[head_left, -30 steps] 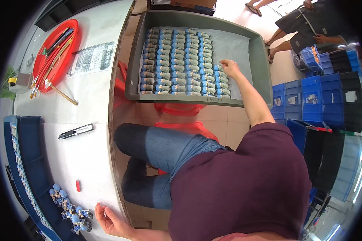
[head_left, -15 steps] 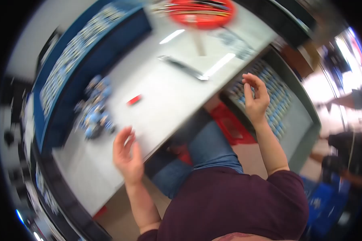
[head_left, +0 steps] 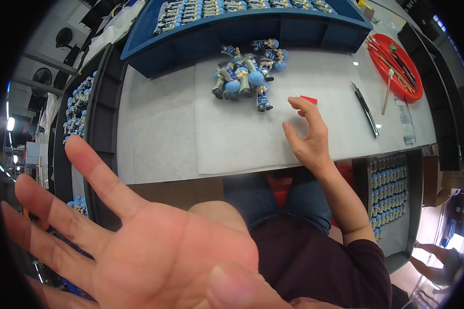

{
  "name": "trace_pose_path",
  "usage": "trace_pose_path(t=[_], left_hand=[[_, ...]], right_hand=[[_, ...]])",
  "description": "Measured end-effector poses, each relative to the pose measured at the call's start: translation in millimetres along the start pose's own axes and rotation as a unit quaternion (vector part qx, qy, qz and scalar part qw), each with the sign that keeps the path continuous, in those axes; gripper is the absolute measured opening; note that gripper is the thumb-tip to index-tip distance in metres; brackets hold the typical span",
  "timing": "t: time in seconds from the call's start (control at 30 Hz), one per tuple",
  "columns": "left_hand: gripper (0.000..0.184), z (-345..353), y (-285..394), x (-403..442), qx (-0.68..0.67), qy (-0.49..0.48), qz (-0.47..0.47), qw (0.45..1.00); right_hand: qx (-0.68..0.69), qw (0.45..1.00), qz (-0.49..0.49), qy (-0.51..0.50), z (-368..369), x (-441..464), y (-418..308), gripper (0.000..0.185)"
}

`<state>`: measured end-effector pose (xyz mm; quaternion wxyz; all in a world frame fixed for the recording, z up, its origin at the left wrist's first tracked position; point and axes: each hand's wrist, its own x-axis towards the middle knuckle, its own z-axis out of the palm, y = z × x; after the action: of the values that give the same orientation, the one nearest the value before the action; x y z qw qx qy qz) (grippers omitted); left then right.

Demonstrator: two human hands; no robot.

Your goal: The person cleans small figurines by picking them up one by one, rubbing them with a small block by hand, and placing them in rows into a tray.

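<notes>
My left hand (head_left: 165,247) is raised close to the camera, palm showing and fingers spread, with nothing in it. Over the front part of the white worktable (head_left: 165,139), my right hand (head_left: 311,136) hovers with thumb and fingers apart and holds nothing. Just beyond its fingertips lies a small red block (head_left: 308,99). A pile of small blue-haired figurines (head_left: 242,77) lies on the table, left of and beyond my right hand. To the right of that hand rests a black pen-like tool (head_left: 366,109).
A blue crate (head_left: 252,32) of figurines stands along the back. At the right are a red tray (head_left: 397,67) of brushes and a thin brush (head_left: 387,91). A grey bin (head_left: 394,252) holds rows of figurines below. Dark racks (head_left: 99,118) line the left. Another person's arm (head_left: 433,252) shows at lower right.
The camera view has turned, so the table now lies straight across. My left hand has come from near the table edge up to the camera; my right is now over the table.
</notes>
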<state>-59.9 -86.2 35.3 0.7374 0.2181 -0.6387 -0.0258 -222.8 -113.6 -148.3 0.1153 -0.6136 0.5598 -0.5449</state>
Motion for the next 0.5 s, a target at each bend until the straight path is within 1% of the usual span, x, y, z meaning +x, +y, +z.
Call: trace_pose_path(t=[0.07,0.2,0.27,0.5], left_hand=[[0.073,2.9,0.4,-0.1,-0.034,-0.015,-0.009,0.999],[0.078,9.1,0.9,-1.5,-0.105,-0.033,-0.02,0.994],[0.08,12.0,1.4,-2.0,-0.141,-0.041,-0.02,0.989],[0.089,16.4,7.6,1.5,-0.243,-0.069,0.0,0.968]], right_hand=[[0.022,0.999,0.033,-0.005,-3.6,0.0,3.8,0.042],[0.008,1.0,0.011,-0.004,-4.2,0.5,-0.8,0.041],[0.009,1.0,0.015,-0.002,-4.9,0.5,-0.4,0.041],[0.008,1.0,-0.008,0.0,-5.3,-0.3,0.2,0.039]])
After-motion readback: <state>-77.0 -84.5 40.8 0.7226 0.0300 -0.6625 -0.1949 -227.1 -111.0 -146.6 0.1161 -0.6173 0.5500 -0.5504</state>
